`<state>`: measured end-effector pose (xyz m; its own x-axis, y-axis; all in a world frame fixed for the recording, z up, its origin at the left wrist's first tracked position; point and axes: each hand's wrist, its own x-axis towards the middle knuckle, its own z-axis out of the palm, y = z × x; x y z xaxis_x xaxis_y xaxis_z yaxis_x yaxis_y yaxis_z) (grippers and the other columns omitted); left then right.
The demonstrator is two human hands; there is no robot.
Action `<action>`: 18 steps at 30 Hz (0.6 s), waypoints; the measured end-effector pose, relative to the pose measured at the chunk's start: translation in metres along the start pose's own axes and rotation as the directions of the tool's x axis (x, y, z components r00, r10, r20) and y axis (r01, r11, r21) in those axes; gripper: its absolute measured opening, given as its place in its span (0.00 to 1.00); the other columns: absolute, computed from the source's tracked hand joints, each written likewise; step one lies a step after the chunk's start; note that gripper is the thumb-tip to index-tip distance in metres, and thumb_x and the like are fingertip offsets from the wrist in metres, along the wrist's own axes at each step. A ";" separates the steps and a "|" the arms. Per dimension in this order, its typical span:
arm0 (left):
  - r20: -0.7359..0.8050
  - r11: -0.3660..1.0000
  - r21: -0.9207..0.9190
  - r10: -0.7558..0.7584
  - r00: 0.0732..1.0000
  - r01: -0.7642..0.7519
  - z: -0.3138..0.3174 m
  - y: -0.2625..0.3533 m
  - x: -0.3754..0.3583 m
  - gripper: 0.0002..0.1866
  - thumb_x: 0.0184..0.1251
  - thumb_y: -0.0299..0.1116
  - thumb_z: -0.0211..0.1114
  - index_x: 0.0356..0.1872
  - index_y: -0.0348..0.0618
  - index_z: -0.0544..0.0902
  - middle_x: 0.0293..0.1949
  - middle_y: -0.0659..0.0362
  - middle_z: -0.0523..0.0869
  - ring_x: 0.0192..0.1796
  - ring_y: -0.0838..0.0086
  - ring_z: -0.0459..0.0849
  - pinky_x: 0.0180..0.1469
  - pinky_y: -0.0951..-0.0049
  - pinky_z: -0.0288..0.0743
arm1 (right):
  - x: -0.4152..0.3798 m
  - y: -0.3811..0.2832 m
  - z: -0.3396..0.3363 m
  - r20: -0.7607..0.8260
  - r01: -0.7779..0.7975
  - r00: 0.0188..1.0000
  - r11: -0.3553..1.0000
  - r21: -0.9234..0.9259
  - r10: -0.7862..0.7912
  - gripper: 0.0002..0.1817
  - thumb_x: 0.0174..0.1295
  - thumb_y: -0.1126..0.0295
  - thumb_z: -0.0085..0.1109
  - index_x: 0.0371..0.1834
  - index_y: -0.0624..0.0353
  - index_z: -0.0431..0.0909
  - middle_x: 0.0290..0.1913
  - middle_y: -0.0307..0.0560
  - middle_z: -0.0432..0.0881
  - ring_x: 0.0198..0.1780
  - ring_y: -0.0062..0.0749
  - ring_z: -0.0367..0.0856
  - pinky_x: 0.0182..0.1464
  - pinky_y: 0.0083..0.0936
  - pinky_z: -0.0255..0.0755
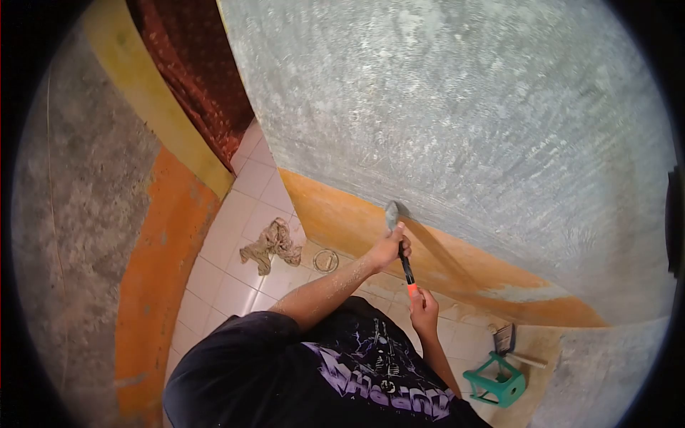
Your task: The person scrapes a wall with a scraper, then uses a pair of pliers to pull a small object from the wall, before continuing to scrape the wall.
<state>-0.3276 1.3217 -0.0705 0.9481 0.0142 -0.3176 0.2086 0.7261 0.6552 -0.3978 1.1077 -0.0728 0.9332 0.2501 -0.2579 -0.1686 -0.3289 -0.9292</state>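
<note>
My left hand [387, 250] is closed around the upper part of a tool with a black and orange handle [407, 269] and a dull grey head. That grey head rests right at the wall, where the rough grey surface [457, 121] meets the orange band [335, 214]; its exact kind I cannot tell. Lower down, my right hand [424, 311] grips the orange end of the same handle. Pale dust speckles my left forearm.
A crumpled brown cloth [272, 246] and a round, ring-shaped object [326, 261] lie on the tiled floor [225, 274]. At the lower right are a green plastic stool [505, 389] and a brush [505, 339]. A dark red curtain [207, 71] hangs in the doorway.
</note>
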 end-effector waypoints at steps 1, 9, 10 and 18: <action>-0.017 1.000 -0.005 0.003 1.000 -0.003 -0.007 0.006 -0.002 0.20 0.80 0.54 0.47 0.36 0.48 0.62 0.26 0.59 0.69 0.29 0.69 0.73 0.38 0.62 0.76 | 0.004 -0.003 0.008 0.007 0.021 1.000 0.999 -0.037 -0.021 0.16 0.72 0.60 0.58 0.47 0.66 0.80 0.20 0.29 0.68 0.20 0.11 0.62 0.22 0.18 0.54; 0.048 0.996 -0.074 -0.045 0.998 0.048 -0.008 0.010 -0.005 0.21 0.80 0.55 0.48 0.35 0.48 0.62 0.27 0.59 0.69 0.30 0.69 0.74 0.40 0.62 0.75 | -0.004 0.007 0.007 -0.060 0.014 0.998 1.000 0.020 -0.013 0.15 0.72 0.60 0.58 0.43 0.65 0.81 0.19 0.29 0.68 0.20 0.12 0.62 0.22 0.20 0.54; 0.040 0.996 -0.072 -0.054 0.998 0.057 -0.004 0.012 -0.006 0.21 0.80 0.54 0.48 0.36 0.48 0.62 0.27 0.59 0.69 0.30 0.69 0.74 0.40 0.62 0.75 | -0.003 0.010 0.008 -0.054 0.049 0.997 0.998 -0.027 -0.050 0.15 0.72 0.60 0.58 0.43 0.64 0.80 0.19 0.30 0.69 0.20 0.12 0.63 0.22 0.19 0.55; 0.040 0.999 -0.003 -0.034 0.999 0.034 -0.008 0.001 -0.004 0.20 0.80 0.54 0.47 0.37 0.49 0.61 0.27 0.59 0.69 0.30 0.69 0.74 0.40 0.64 0.74 | -0.009 0.003 0.012 -0.061 0.032 0.998 0.999 0.037 -0.029 0.15 0.72 0.61 0.58 0.43 0.65 0.80 0.20 0.29 0.69 0.21 0.12 0.63 0.22 0.17 0.56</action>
<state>-0.3332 1.3274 -0.0739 0.9492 -0.0378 -0.3124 0.2403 0.7282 0.6418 -0.4106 1.1156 -0.0768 0.9554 0.2039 -0.2138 -0.1505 -0.2868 -0.9461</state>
